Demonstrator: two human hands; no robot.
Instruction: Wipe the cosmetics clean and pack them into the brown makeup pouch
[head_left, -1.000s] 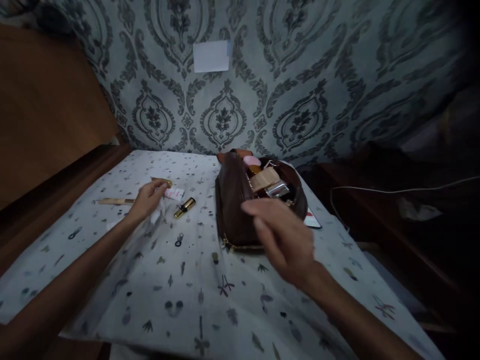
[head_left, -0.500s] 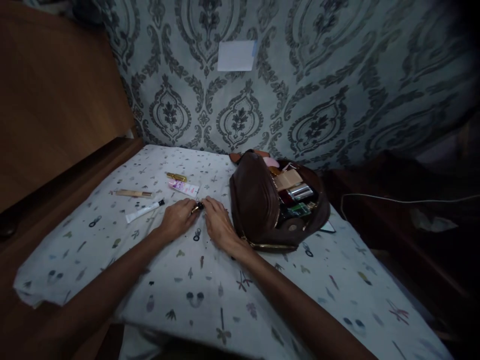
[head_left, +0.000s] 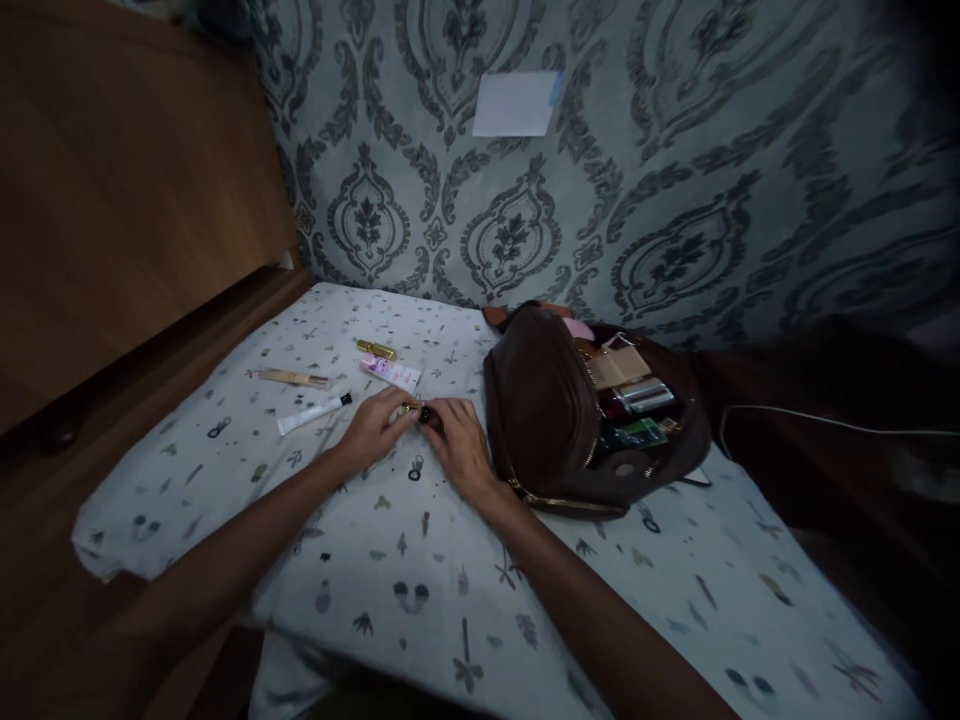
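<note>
My left hand [head_left: 375, 430] is closed on a small gold and black item [head_left: 412, 408] just above the patterned cloth. From the other side, the fingers of my right hand [head_left: 457, 442] pinch its black end. Beyond my hands lie a white and pink tube [head_left: 391, 372] and a gold tube [head_left: 376, 349]. To the left are a slim white tube with a black cap [head_left: 313, 413] and a beige stick [head_left: 294, 378]. Right of my right hand stands an open brown bag [head_left: 536, 400] filled with cosmetics, among them a beige case [head_left: 621, 367].
A patterned cloth [head_left: 390, 620] covers the surface. Wooden furniture [head_left: 142, 170] rises at the left. Behind is a patterned wall covering [head_left: 510, 235] bearing a white rectangle [head_left: 516, 104]. A pale cable [head_left: 825, 418] runs at the right.
The view has shifted, so the scene sits further right in the frame. My hands stay together, and the small item is turned slightly, its black end towards my right fingers.
</note>
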